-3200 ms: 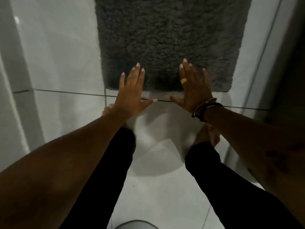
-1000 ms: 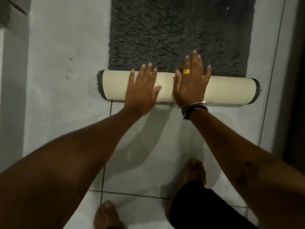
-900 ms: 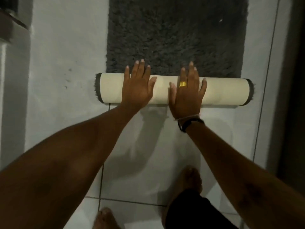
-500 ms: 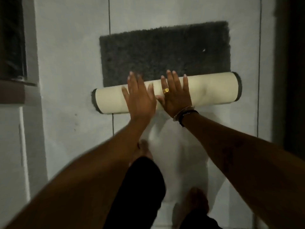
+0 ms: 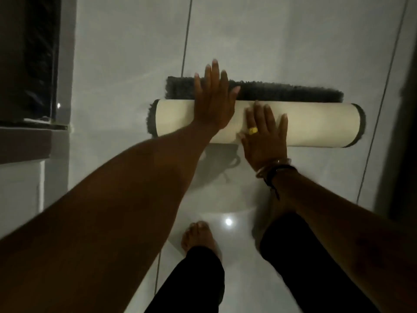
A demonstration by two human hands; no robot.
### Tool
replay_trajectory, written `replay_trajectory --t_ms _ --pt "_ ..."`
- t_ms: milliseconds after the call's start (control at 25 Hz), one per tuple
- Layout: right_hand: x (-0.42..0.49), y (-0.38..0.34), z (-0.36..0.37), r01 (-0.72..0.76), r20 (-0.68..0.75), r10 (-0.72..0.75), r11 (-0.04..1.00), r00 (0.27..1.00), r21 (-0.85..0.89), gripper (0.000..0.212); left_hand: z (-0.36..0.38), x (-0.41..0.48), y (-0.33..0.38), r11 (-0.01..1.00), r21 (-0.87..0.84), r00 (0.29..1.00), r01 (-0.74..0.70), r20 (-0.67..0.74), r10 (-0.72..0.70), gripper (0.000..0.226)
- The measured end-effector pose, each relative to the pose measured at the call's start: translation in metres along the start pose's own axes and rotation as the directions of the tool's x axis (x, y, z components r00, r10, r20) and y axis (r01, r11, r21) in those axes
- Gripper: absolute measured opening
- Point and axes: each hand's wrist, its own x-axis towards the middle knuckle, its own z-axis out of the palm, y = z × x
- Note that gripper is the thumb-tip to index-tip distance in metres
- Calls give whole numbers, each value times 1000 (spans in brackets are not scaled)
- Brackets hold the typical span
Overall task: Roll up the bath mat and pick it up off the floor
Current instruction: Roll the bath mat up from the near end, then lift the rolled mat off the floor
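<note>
We note a pale tiled floor (image 5: 293, 41) with dark grout lines running away from us, and a dark framed panel (image 5: 29, 57) along the left edge above a low ledge; what it is we cannot tell in the dim light. A dark vertical strip closes the right edge. A bare foot (image 5: 198, 238) and black trouser legs stand near the bottom, on the near side of the mat, well apart from it. The bath mat (image 5: 316, 125) lies on the floor at mid-frame, almost fully rolled into a cream-backed cylinder lying crosswise, with only a narrow grey shaggy strip flat beyond it. Nothing lies between us and the roll. Our left hand (image 5: 214, 102) is flat, fingers spread, palm on top of the roll, fingertips reaching over the grey strip. Our right hand (image 5: 264, 136), wearing a yellow ring (image 5: 252, 130) and wrist bands, presses flat on the roll's near side just beside the left, fingers wide; neither hand grips anything.
</note>
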Motion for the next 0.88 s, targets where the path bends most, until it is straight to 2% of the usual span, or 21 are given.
replay_trajectory --t_ms 80,120,160,200,240,280,320,360,400,480,520,680,800,880 --pt "34 12 -9 -37 -16 37 999 999 -7 62 -13 5 10 982 -180 978 51 -192 -86 53" --pt "57 17 -17 -7 -51 7 1000 999 -3 59 -20 0 14 953 -290 921 92 -340 -193 45" --pt "79 21 -28 4 -55 -3 1000 998 27 57 -25 -7 19 879 -447 835 165 -411 -366 37" --pt "99 26 -39 9 -30 -8 999 1000 41 60 -25 -16 24 730 -626 737 275 -350 -578 35" --pt "116 31 -47 19 35 -20 999 999 26 66 -22 -26 31 465 -784 607 411 -146 -781 39" --pt "131 35 -53 29 134 -33 999 990 27 71 -18 -35 40 94 -863 459 496 169 -872 49" --pt "146 38 -59 20 274 -35 998 961 58 75 -14 -41 49 -285 -829 370 481 486 -792 62" --pt "159 41 -62 -7 394 -36 994 919 107 78 -8 -41 54 -534 -722 370 441 688 -624 74" --pt "170 44 -63 -32 468 -38 990 883 141 82 -2 -37 53 -651 -624 427 433 778 -461 83" --pt "189 47 -65 -77 536 -37 979 844 189 97 3 -21 46 -679 -577 579 454 770 -267 87" --pt "198 47 -65 -86 564 -38 977 825 193 100 3 -12 43 -675 -584 613 451 752 -242 87" --pt "214 34 -83 -92 691 -63 978 720 185 84 -18 -2 43 -760 -564 612 324 737 -286 72" --pt "194 27 -119 -170 701 -174 904 691 392 96 -60 -18 33 -699 -626 626 346 709 -325 69" --pt "178 15 -153 -225 674 -256 811 693 539 91 -107 -28 19 -637 -676 655 370 676 -337 78"
